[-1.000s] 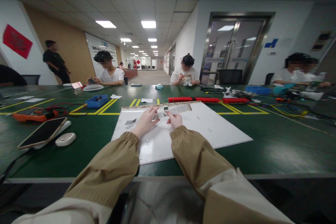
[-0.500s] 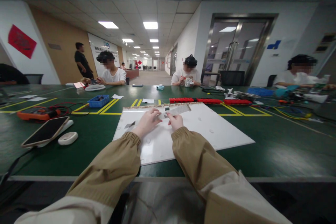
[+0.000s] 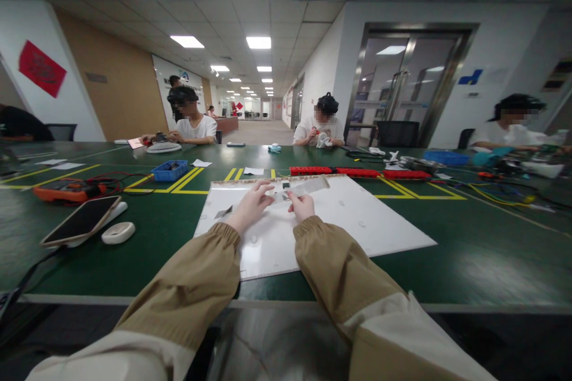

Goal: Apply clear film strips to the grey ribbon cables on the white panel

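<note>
A thin, flat grey strip [image 3: 318, 186] with a fine pattern slants up to the right over a white board [image 3: 322, 232]. My right hand [image 3: 304, 208] pinches it near its lower left part, thumb and index finger together. Just left of that end is my left hand [image 3: 252, 205], fingers stretched and apart from the thumb; whether they touch the strip I cannot make out. A small dark square piece [image 3: 286, 185] shows at the board's far side, behind the strip. Beside my left wrist lies a small dark grey flat piece [image 3: 222, 212] on the board.
On my left are a phone [image 3: 83, 220] on a stand, a white ring-shaped object [image 3: 118, 233], an orange multimeter [image 3: 67, 189] and a blue tray [image 3: 170, 170]. Red strips [image 3: 335, 172] lie beyond the board. Several people sit across the green table [image 3: 469, 274]; cables and parts crowd the right.
My left fingers have opened slightly near the strip's left end. The strip tilts a little more upward to the right. In the background, a standing person has moved right.
</note>
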`<state>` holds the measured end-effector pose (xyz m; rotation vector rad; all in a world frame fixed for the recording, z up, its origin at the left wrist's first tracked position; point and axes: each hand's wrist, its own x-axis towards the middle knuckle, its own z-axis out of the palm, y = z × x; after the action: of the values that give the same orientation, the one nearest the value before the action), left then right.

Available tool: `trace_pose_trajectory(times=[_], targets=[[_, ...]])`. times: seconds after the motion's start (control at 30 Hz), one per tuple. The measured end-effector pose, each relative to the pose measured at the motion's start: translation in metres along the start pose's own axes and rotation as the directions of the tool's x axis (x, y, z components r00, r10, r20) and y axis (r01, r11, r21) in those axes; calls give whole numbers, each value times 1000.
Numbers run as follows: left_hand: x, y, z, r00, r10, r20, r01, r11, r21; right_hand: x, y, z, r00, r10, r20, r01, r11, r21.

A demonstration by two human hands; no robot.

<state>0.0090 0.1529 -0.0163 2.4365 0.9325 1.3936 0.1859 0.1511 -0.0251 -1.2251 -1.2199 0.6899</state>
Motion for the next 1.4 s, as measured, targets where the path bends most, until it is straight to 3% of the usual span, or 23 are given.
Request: trace_pose_trajectory(times=[0.33,0.63,1.13,1.4], targets=[[1,5,-2,997,22,-75,-21,1000,18,-2,-2,-1,1000,28,-8,-28,1000,-3],[2,4,-4,996,53,-73,-50,998,42,-6,-9,-3,999,39,13,-39,999,-2],[2,13,-8,997,-70,-18,72,992,101,-7,-11,2,999,13,30,-16,995,100],[1,12,-4,997,28,66,-33,997,75,-5,-12,-2,997,63,-37,-58,991,123]])
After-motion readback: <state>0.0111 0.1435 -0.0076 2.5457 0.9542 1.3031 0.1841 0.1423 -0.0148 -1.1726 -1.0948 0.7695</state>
